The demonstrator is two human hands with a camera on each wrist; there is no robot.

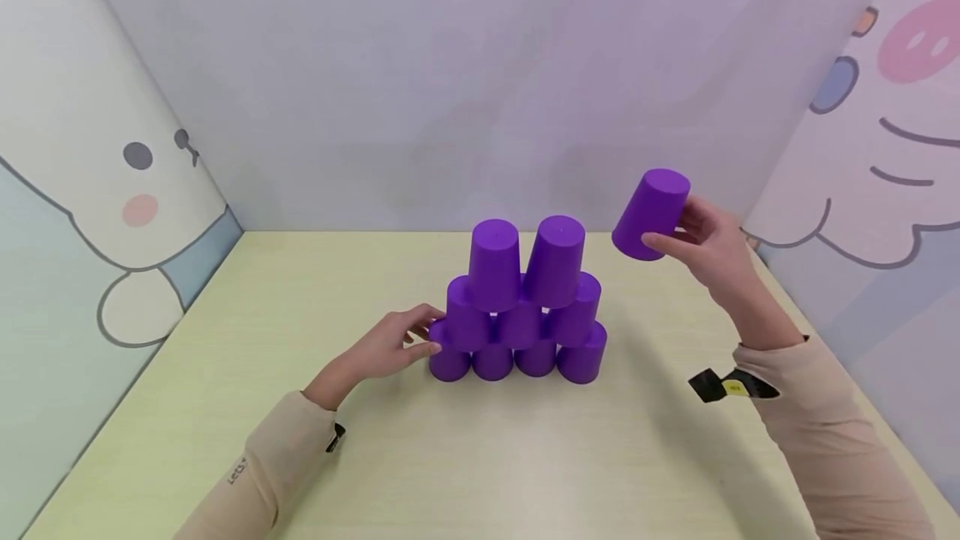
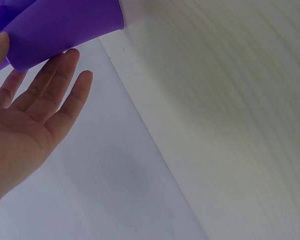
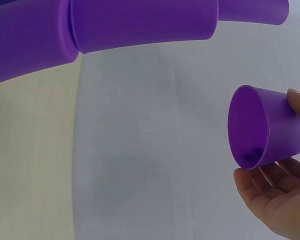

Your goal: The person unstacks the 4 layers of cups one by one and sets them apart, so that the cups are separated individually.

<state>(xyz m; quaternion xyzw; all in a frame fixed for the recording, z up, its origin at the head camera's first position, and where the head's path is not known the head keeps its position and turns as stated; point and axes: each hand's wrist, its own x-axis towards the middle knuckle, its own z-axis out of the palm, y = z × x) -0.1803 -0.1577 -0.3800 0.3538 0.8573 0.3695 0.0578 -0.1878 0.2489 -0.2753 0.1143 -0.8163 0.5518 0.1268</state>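
Note:
Upside-down purple cups form a stepped pyramid: several cups in the bottom row, three in the middle row and two on top, the left top cup (image 1: 494, 267) and the right top cup (image 1: 557, 261). My right hand (image 1: 716, 252) grips another purple cup (image 1: 651, 213) in the air, right of the stack and above its top row. That cup is mouth down and tilted; the right wrist view shows its open rim. Beside the stack's left end, my left hand (image 1: 384, 346) has its thumb and fingers at the bottom-left cup (image 1: 450, 363), fingers loosely extended in the left wrist view.
The stack stands on a pale yellow-green table (image 1: 337, 282). A plain light wall (image 1: 420, 107) rises behind the table's back edge. Side panels with cartoon animals, the left panel (image 1: 67, 273) and the right panel (image 1: 862, 157), flank the table.

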